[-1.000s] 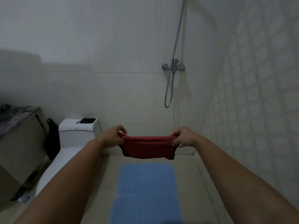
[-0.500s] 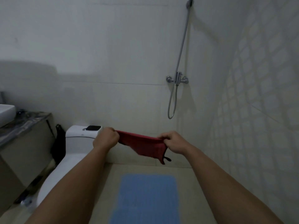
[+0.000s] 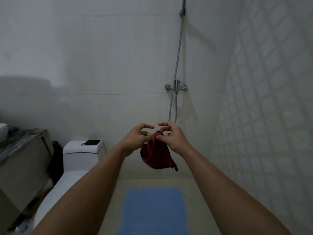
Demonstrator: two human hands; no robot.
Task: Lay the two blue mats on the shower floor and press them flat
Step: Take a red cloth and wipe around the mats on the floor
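Observation:
A blue ribbed mat (image 3: 153, 211) lies flat on the beige shower floor (image 3: 199, 197) at the bottom centre; its near end runs out of view, so I cannot tell whether a second mat lies behind it. Above it, at chest height, my left hand (image 3: 135, 138) and my right hand (image 3: 171, 136) meet. Between them hangs a dark red cloth (image 3: 155, 153), folded double, its top pinched by both thumbs and fingers. The other fingers are curled loosely over the cloth.
A white toilet (image 3: 71, 167) with a dark phone (image 3: 92, 142) on its tank stands at the left. Beside it are a black bag (image 3: 56, 160) and a vanity counter (image 3: 18, 143). The shower tap (image 3: 176, 87) and hose (image 3: 176, 65) hang on the back wall.
My hands came together from being spread apart, folding the stretched red cloth in half so it now hangs down. My view tilted upward.

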